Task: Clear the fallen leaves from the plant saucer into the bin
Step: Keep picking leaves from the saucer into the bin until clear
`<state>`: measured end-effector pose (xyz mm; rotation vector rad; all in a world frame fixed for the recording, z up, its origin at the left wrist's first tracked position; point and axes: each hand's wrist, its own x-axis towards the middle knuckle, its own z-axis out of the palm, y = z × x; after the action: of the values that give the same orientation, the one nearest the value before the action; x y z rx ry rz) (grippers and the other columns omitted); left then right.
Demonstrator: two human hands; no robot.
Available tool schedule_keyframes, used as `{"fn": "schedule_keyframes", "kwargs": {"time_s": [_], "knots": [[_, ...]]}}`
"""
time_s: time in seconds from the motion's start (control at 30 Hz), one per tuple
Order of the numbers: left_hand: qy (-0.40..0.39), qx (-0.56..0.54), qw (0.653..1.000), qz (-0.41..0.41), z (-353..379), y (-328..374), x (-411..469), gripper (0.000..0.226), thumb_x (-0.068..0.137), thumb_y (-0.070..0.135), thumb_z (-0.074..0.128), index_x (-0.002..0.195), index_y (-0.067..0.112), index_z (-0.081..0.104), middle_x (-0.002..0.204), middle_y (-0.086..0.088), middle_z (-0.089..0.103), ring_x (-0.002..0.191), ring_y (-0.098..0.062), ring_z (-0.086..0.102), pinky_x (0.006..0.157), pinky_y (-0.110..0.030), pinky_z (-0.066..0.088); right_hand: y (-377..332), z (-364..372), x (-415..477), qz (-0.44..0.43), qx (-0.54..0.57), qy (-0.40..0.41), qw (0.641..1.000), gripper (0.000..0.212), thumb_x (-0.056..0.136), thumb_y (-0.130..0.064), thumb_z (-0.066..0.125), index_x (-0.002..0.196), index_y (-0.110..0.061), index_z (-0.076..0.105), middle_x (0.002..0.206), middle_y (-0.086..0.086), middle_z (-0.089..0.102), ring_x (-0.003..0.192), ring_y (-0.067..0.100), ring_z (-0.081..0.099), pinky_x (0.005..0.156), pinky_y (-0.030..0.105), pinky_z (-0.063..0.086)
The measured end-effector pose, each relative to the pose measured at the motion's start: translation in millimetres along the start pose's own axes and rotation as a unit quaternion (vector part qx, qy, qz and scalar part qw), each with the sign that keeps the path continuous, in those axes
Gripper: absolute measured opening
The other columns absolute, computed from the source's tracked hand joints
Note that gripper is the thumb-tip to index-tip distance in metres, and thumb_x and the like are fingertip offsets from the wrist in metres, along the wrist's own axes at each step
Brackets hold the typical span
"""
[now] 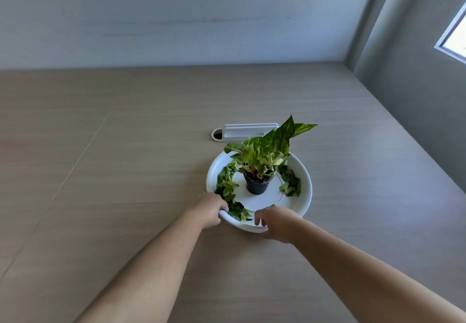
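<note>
A round white saucer (pixel 303 191) rests on the wooden table. In its middle stands a small black pot (pixel 256 186) with a green variegated plant (pixel 267 150). Fallen leaves lie in the saucer's channel on the left (pixel 227 184), at the near left (pixel 238 211), and on the right (pixel 290 182). My left hand (pixel 210 210) grips the saucer's near-left rim, fingers curled over the edge beside the leaves. My right hand (pixel 274 223) holds the near rim, fingers bent over it. No bin is in view.
Behind the saucer, a white cable-port cover (pixel 248 131) with a dark oval hole (pixel 217 135) is set into the table (pixel 126 171). A pale wall runs along the far edge; a grey wall with a window (pixel 454 37) closes the right side.
</note>
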<state>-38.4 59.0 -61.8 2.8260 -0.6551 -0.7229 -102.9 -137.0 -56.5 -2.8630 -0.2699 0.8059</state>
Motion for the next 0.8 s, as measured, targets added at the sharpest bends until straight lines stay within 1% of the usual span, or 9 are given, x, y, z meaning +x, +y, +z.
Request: {"fn": "schedule_keyframes", "kwargs": {"time_s": [0.13, 0.23, 0.33, 0.4, 0.47, 0.57, 0.67, 0.73, 0.8], "knots": [[0.026, -0.009, 1.000, -0.001, 7.9, 6.7, -1.5, 0.030, 0.084, 0.016, 0.061, 0.112, 0.024, 0.070, 0.115, 0.002, 0.068, 0.111, -0.021, 0.059, 0.096, -0.030, 0.046, 9.6, 0.5, -5.5, -0.009, -0.066, 0.008, 0.998, 0.030, 0.086, -0.014, 0.057, 0.115, -0.021, 0.056, 0.120, 0.003, 0.061, 0.106, 0.027, 0.059, 0.081, 0.035, 0.049], [0.016, -0.030, 0.999, 0.029, 16.9, 24.2, -3.1, 0.029, 0.081, 0.021, 0.066, 0.109, 0.029, 0.071, 0.112, 0.005, 0.070, 0.109, -0.019, 0.059, 0.096, -0.030, 0.046, 37.1, -11.8, -13.9, 0.021, -0.090, -0.004, 0.996, 0.032, 0.084, -0.003, 0.052, 0.112, -0.019, 0.057, 0.120, 0.003, 0.062, 0.108, 0.026, 0.060, 0.086, 0.035, 0.051], [0.039, -0.017, 0.998, 0.051, 16.7, 33.4, 0.2, 0.029, 0.078, 0.024, 0.071, 0.107, 0.029, 0.071, 0.113, 0.005, 0.068, 0.109, -0.019, 0.059, 0.094, -0.032, 0.046, 50.2, -17.1, -17.7, 0.038, -0.112, 0.025, 0.993, 0.034, 0.084, -0.002, 0.050, 0.113, -0.017, 0.057, 0.117, 0.004, 0.062, 0.106, 0.025, 0.061, 0.089, 0.038, 0.052], [0.044, -0.027, 0.998, 0.039, 9.2, 29.2, 3.3, 0.029, 0.076, 0.026, 0.075, 0.105, 0.023, 0.071, 0.112, 0.004, 0.069, 0.108, -0.017, 0.061, 0.091, -0.027, 0.045, 41.5, -13.2, -15.9, 0.019, -0.080, 0.030, 0.996, 0.035, 0.085, -0.005, 0.053, 0.116, -0.020, 0.056, 0.119, 0.002, 0.061, 0.108, 0.023, 0.059, 0.090, 0.035, 0.050], [0.033, -0.051, 0.998, 0.017, 2.7, 22.1, 3.8, 0.029, 0.075, 0.026, 0.078, 0.102, 0.020, 0.072, 0.111, 0.003, 0.070, 0.105, -0.014, 0.063, 0.089, -0.024, 0.046, 30.8, -4.9, -11.9, -0.006, -0.033, 0.024, 0.999, 0.036, 0.084, -0.006, 0.054, 0.116, -0.022, 0.056, 0.121, 0.002, 0.060, 0.108, 0.023, 0.058, 0.086, 0.036, 0.048], [0.026, -0.075, 0.997, 0.011, 1.3, 23.8, 1.7, 0.026, 0.075, 0.024, 0.078, 0.099, 0.018, 0.073, 0.107, 0.001, 0.072, 0.100, -0.013, 0.066, 0.091, -0.027, 0.052, 33.7, -4.5, -8.8, -0.005, -0.014, 0.011, 1.000, 0.034, 0.083, -0.005, 0.054, 0.113, -0.023, 0.057, 0.119, 0.003, 0.061, 0.105, 0.024, 0.058, 0.085, 0.038, 0.052], [0.025, -0.096, 0.995, 0.022, 10.3, 38.6, -0.4, 0.022, 0.077, 0.028, 0.076, 0.097, 0.021, 0.074, 0.103, 0.003, 0.072, 0.096, -0.013, 0.065, 0.089, -0.032, 0.054, 47.5, -16.1, -13.5, 0.025, -0.016, 0.003, 1.000, 0.039, 0.082, 0.002, 0.049, 0.111, -0.023, 0.059, 0.118, 0.002, 0.061, 0.105, 0.024, 0.059, 0.086, 0.038, 0.053], [0.021, -0.124, 0.992, 0.027, 15.2, 46.2, 0.6, 0.019, 0.078, 0.027, 0.075, 0.096, 0.022, 0.074, 0.101, 0.003, 0.072, 0.096, -0.014, 0.066, 0.090, -0.035, 0.054, 52.2, -22.9, -16.5, 0.044, -0.023, 0.005, 0.999, 0.044, 0.083, 0.005, 0.045, 0.114, -0.023, 0.060, 0.120, 0.003, 0.060, 0.107, 0.024, 0.059, 0.086, 0.036, 0.052], [0.011, -0.164, 0.986, 0.021, 11.7, 48.1, 2.1, 0.016, 0.079, 0.025, 0.074, 0.095, 0.019, 0.075, 0.102, 0.001, 0.073, 0.097, -0.014, 0.066, 0.093, -0.034, 0.054, 52.4, -28.2, -17.0, 0.039, -0.019, -0.007, 0.999, 0.047, 0.084, 0.006, 0.043, 0.119, -0.021, 0.060, 0.124, 0.004, 0.059, 0.111, 0.024, 0.057, 0.091, 0.034, 0.051]]}}
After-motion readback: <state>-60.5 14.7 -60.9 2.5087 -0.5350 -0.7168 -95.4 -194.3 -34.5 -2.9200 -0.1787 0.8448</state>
